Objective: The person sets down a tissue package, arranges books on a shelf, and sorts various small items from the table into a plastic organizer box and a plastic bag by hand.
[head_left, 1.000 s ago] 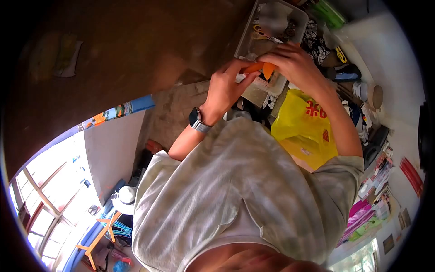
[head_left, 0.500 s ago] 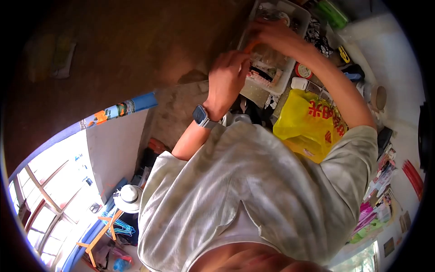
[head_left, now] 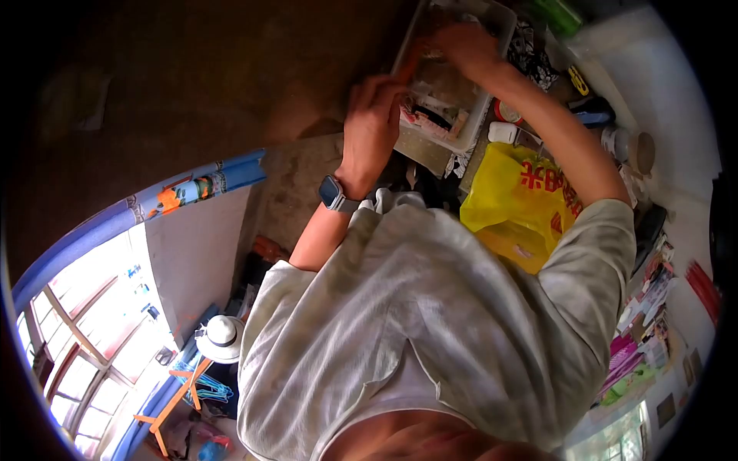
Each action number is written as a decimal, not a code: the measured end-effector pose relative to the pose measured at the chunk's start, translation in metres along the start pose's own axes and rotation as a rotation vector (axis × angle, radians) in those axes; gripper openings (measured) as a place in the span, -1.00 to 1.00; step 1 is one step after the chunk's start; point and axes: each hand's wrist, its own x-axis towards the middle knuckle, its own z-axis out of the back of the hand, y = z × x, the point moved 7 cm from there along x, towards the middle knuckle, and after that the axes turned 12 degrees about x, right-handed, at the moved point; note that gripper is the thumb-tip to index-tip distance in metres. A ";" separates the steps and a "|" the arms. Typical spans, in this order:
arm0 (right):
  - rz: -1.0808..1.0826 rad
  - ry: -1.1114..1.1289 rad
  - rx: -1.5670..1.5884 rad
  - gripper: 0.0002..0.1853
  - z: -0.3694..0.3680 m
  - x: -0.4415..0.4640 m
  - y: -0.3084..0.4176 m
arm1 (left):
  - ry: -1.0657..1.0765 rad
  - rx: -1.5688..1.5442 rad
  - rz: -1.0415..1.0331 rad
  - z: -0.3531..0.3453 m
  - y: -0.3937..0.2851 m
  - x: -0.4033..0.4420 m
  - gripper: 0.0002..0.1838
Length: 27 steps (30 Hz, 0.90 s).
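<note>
My left hand [head_left: 373,123], with a grey smartwatch [head_left: 332,193] on the wrist, is at the near left side of a clear plastic box [head_left: 478,115]. Its fingers are bent and closed, and their tips are partly hidden. Over the box reaches my right hand [head_left: 463,50], its fingers dark and smeared by motion. A blurred orange strip-like thing [head_left: 410,63] lies between the two hands; I cannot tell its kind or which hand holds it. Small packets [head_left: 434,117] and other items lie inside the box.
A yellow plastic bag [head_left: 500,192] with red print lies below my right forearm. Beside the box are a white case [head_left: 503,132], a round red tin [head_left: 507,111] and a yellow-and-black tool [head_left: 578,80]. A large brown surface [head_left: 192,77] fills the upper left.
In the picture, both hands, the box and the orange thing have shifted slightly left, as has the yellow bag. The orange thing now stretches further up and left between my hands.
</note>
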 end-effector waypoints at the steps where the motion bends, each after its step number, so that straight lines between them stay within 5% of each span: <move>1: -0.154 -0.070 0.015 -0.77 0.003 0.000 -0.011 | -0.004 0.002 0.001 0.001 0.001 0.000 -0.81; 5: -0.238 -0.032 0.149 -0.77 0.004 0.006 -0.020 | -0.002 -0.010 -0.001 0.001 0.003 -0.002 -0.79; 8: -0.081 -0.051 0.241 -0.78 -0.001 0.012 -0.010 | 0.004 -0.025 -0.004 0.000 0.005 -0.002 -0.78; 11: -0.173 0.123 0.228 -0.75 -0.010 0.015 -0.014 | -0.001 -0.049 0.005 0.004 0.006 -0.001 -0.79; 13: 0.261 -0.173 0.126 -0.76 0.033 0.008 0.014 | -0.012 -0.072 0.016 0.010 0.005 0.000 -0.80; 16: 0.157 0.057 0.061 -0.73 0.039 0.004 0.030 | -0.022 -0.137 0.106 0.012 0.008 0.001 -0.84; 19: 0.011 0.009 0.080 -0.73 0.034 0.001 0.050 | -0.045 -0.099 0.016 0.008 0.004 0.010 -0.86; 22: 0.120 0.104 0.133 -0.74 0.001 0.001 0.054 | -0.036 -0.095 -0.040 0.008 -0.003 0.013 -0.86; 27: 0.001 0.245 0.337 -0.74 0.004 -0.006 0.051 | -0.020 -0.096 0.017 0.007 0.004 0.007 -0.85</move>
